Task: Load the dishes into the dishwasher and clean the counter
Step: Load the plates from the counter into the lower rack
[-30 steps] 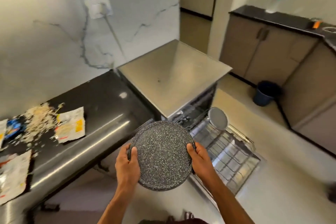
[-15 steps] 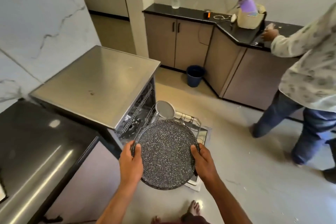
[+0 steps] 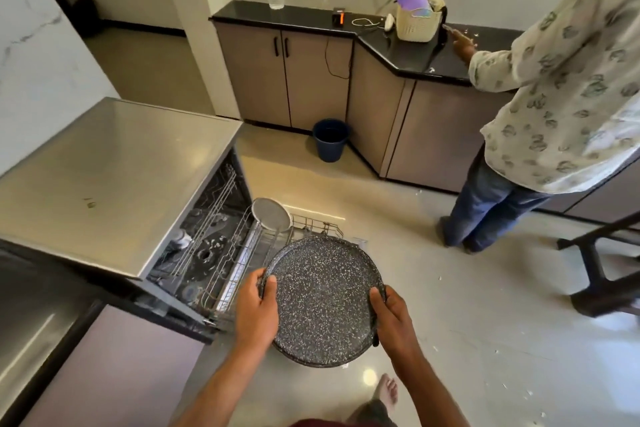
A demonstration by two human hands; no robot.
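I hold a round black speckled plate (image 3: pixel 323 298) in front of me with both hands. My left hand (image 3: pixel 255 314) grips its left rim and my right hand (image 3: pixel 393 321) grips its right rim. The plate hangs above the pulled-out lower rack (image 3: pixel 242 253) of the open dishwasher (image 3: pixel 114 180), hiding much of the rack. A steel plate (image 3: pixel 271 214) stands upright in the rack's far end.
A person (image 3: pixel 540 107) stands at the far black counter (image 3: pixel 412 52) on the right. A blue bucket (image 3: pixel 330 139) sits on the floor by the cabinets. A dark stool (image 3: pixel 602 263) is at the right edge. My bare foot (image 3: pixel 388 390) shows below.
My view has swung right from the littered counter to the dishwasher and far counter. The plate stays gripped in both hands and now hangs over the rack.
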